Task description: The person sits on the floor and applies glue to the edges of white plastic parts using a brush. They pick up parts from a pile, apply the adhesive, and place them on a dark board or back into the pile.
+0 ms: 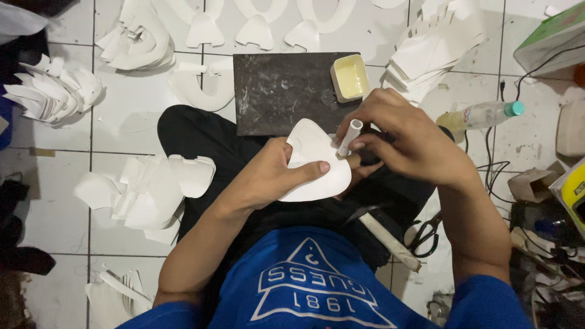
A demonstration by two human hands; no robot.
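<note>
A white tiled floor (122, 131) fills the view, strewn with stacks of white cut pieces. A dark stone slab (280, 91) lies at 12 o'clock from the person's lap, serving as the work surface, and a small cream tray of yellowish glue (350, 77) sits on its upper right corner.

The left hand (271, 176) grasps a white rounded cut piece (314, 161) above the lap, thumb laid across its face and the other fingers curled under it. The right hand (405, 143) is clenched around a slim white applicator stick (350, 138), held nearly upright, its lower end touching the right edge of the piece. The piece hangs just below the slab's near edge, over black trousers (201, 137).

At 10 o'clock lies a fanned pile of white pieces (55, 91), with another curved stack (137, 42) near 11 o'clock. A heap of similar pieces (149, 192) rests at 9 o'clock beside the left knee. At 1 o'clock is a stepped stack of white strips (426, 52). A clear plastic bottle with a teal cap (481, 114) lies on its side at 3 o'clock, close to the right wrist. Black scissors (426, 234) and a pale-handled tool (390, 242) lie at 4 o'clock by the right forearm. Black cables (490, 164) trail past the bottle. The person wears a blue shirt (311, 280).
</note>
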